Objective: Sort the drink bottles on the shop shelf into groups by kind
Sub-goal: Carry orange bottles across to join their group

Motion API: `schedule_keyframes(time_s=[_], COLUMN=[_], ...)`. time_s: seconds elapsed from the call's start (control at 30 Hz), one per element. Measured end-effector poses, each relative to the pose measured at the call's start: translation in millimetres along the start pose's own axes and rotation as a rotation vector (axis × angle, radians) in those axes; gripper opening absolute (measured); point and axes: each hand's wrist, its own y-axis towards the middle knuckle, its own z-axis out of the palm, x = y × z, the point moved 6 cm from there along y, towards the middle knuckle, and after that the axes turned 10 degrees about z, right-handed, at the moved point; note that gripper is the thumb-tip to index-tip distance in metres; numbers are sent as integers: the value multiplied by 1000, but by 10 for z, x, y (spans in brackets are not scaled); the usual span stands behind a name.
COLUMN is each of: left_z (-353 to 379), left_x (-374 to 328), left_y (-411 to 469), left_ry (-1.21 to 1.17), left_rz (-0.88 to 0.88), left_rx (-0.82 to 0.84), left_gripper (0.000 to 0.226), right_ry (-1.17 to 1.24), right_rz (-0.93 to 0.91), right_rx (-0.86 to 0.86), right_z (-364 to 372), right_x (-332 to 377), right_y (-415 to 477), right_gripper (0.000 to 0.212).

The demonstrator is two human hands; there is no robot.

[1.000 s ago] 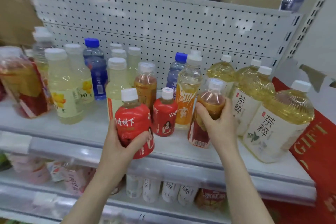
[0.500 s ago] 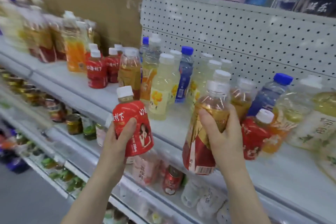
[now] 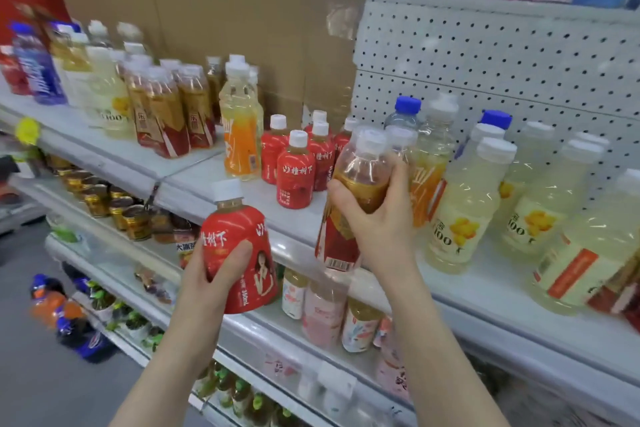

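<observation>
Nearest to us, our left hand wraps round a short, squat plastic bottle with a red wrapper and white cap. The thumb lies across its front and the fingers curl behind it, and we hold it upright in the air just in front of the white metal shelf edge. A little farther in, our right hand grips a tall clear plastic bottle of amber tea with a red and gold label round its shoulder. It tilts with its base toward us, lifted over the shelf's front lip. Between and beyond the two hands, a cluster of matching small red bottles stands on the shelf. Left of them stands an orange-labelled clear bottle, then a group of amber tea bottles with red labels like the one in our right hand. To the right stand pale yellow bottles with flower labels, with blue-capped bottles behind them. At the back we see a brown cardboard sheet and a white pegboard panel.
</observation>
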Motion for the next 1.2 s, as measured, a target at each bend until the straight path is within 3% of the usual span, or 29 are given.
schedule_keyframes(time_s=[0.27,0.47,0.53,0.77,1.2], left_z=[-240,-290,-374,-1224,-2743], left_x=[8,-31,-49,-10,-295], left_y=[420,654,725,1171,2360], left_ry=[-30,-55,-52,-16,53], left_rz=[-5,8,24,14,34], left_rx=[47,-4,-29,-136,-45], left_gripper=[106,94,100,126,117], right_ry=[-36,-26,-3,73,36], right_rz=[31,9,8,-12,79], right_rx=[-105,-18,26,126,101], right_z=[282,564,708,1719,3897], right_x=[-47,25,69,224,222], right_y=[181,305,331,566,1314], right_gripper=[67,68,68,63,69])
